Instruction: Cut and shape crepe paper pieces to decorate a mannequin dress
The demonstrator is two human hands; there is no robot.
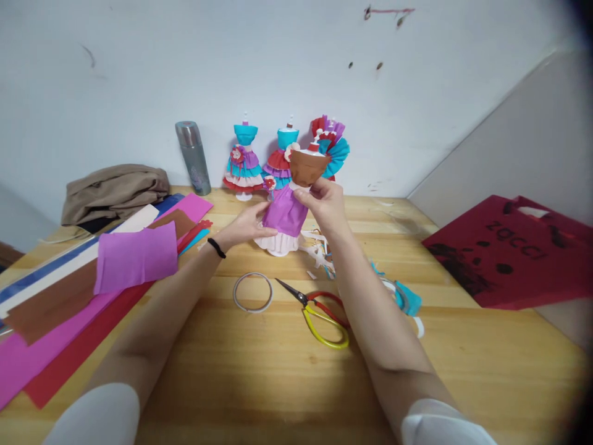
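A small dress form point(288, 210) wears a brown paper top, a purple skirt and a pale ruffle at the hem; it leans slightly to the right. My right hand point(327, 203) pinches it at the waist, just under the brown top. At the skirt's lower left, my left hand point(252, 224) touches the purple paper with thumb and fingers apart. Scissors point(303, 299) with red and yellow handles lie slightly open below the form. Left of them is a thin grey ring point(252, 292) of tape or wire.
Behind stand dressed forms point(244, 162) and a grey flask point(193, 159). Coloured paper sheets point(136, 256) and a brown cloth point(115, 188) lie left. Paper scraps point(319, 254) lie near the form, a teal piece point(408, 299) beyond my right forearm, and a red bag point(509, 253) at right.
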